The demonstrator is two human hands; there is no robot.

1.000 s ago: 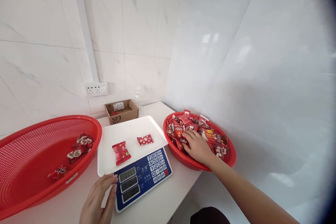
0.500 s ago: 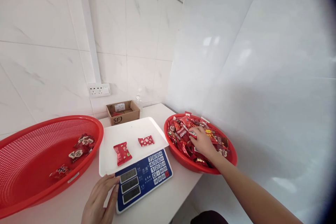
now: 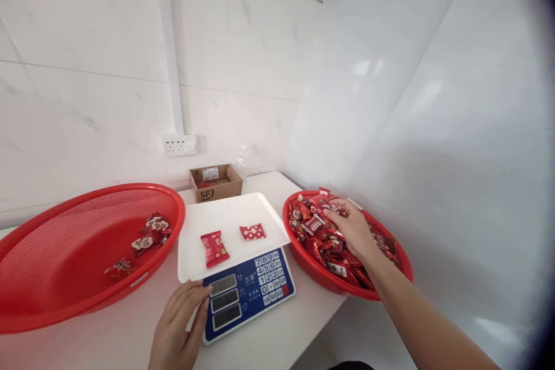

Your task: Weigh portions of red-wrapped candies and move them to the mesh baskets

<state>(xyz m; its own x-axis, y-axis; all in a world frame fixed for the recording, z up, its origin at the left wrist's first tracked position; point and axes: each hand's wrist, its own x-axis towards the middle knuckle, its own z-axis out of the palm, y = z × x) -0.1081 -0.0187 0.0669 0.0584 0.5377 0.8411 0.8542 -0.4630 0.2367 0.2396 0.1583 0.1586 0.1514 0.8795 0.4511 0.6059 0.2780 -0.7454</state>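
Near the front left corner of the digital scale [image 3: 247, 278], my left hand [image 3: 180, 324] touches the edge beside the displays. Its fingers are slightly bent and apart, with nothing held. On the scale's white tray [image 3: 234, 208] lie a larger red candy packet [image 3: 214, 248] and a smaller dotted red packet [image 3: 252, 232]. Over on the right, my right hand [image 3: 353, 225] reaches into a red basket [image 3: 303, 269] heaped with wrapped candies [image 3: 315, 225]. Thumb and fingers close around a red wrapped candy [image 3: 335, 207], partly hidden by the hand.
A larger red perforated basket [image 3: 56, 225] stands at left, with several wrapped candies [image 3: 147, 237] inside. Behind the scale are a small cardboard box [image 3: 221, 189] and a clear plastic bottle [image 3: 242, 159]. A wall socket [image 3: 180, 144] sits above; a smooth wall rises on the right.
My right hand has shifted farther back and right within the candy basket. The whole view has swung slightly left. My left hand stays at the scale's edge.
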